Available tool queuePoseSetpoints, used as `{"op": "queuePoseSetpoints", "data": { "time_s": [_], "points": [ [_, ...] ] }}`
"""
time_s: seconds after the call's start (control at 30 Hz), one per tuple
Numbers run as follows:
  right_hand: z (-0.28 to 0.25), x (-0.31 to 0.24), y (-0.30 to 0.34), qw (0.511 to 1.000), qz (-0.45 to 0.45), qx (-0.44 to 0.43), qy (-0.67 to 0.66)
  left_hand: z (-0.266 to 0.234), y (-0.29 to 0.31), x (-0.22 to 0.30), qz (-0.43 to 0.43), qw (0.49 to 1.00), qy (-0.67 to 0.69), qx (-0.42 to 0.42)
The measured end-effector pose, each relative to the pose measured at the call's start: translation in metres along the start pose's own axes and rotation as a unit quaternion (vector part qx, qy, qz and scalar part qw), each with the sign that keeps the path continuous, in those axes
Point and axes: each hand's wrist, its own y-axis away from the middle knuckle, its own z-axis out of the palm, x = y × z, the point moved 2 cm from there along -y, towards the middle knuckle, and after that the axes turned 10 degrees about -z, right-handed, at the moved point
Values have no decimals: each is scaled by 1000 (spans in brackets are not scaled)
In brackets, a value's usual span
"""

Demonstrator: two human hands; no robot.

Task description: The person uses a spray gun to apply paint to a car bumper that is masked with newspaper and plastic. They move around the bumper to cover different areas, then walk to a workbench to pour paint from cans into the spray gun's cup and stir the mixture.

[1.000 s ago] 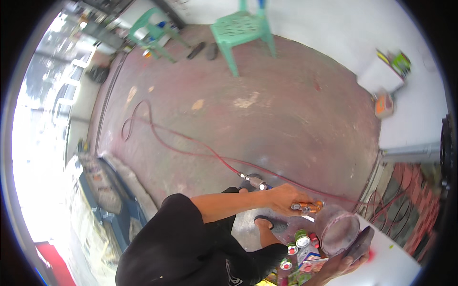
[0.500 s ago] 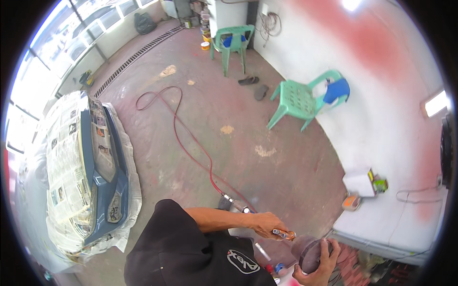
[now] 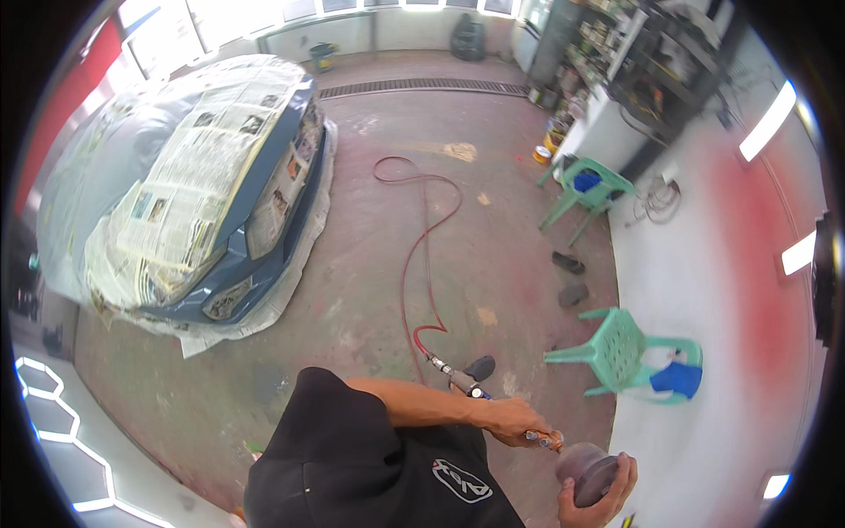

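Note:
My left hand (image 3: 513, 421) is wrapped around a spray gun (image 3: 547, 438), whose metal knobs stick out past the fingers. A round, brownish cup (image 3: 576, 459) with a darker lid sits at the gun's front end. My right hand (image 3: 607, 495) grips that cup, its fingers curled around the lid side. A red air hose (image 3: 424, 333) joins the gun through a metal coupling (image 3: 437, 363) and a small gauge (image 3: 476, 393). Most of the gun's handle is hidden inside my left hand.
At left stands a blue car (image 3: 242, 264) masked with newspaper (image 3: 198, 176) and plastic. Green plastic chairs (image 3: 616, 352) (image 3: 588, 187) and a pair of slippers (image 3: 570, 264) are near the right wall. The hose loops across the floor; a drain grate (image 3: 422, 85) runs along the back.
My view has swung left, bringing the car further in and shifting the chairs rightward. Both hands keep their hold on the gun and cup.

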Motion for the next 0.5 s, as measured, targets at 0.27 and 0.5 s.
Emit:
{"op": "queuePoseSetpoints", "data": {
  "time_s": [0.27, 0.5],
  "points": [
    [14, 117, -195, 968, -209, -123, -64, -126, -109, -43, -15, 993, -28, 115],
    [76, 164, -322, 990, -17, 112, -90, -221, -192, -33, -100, 954, -37, 279]
  ]
}}
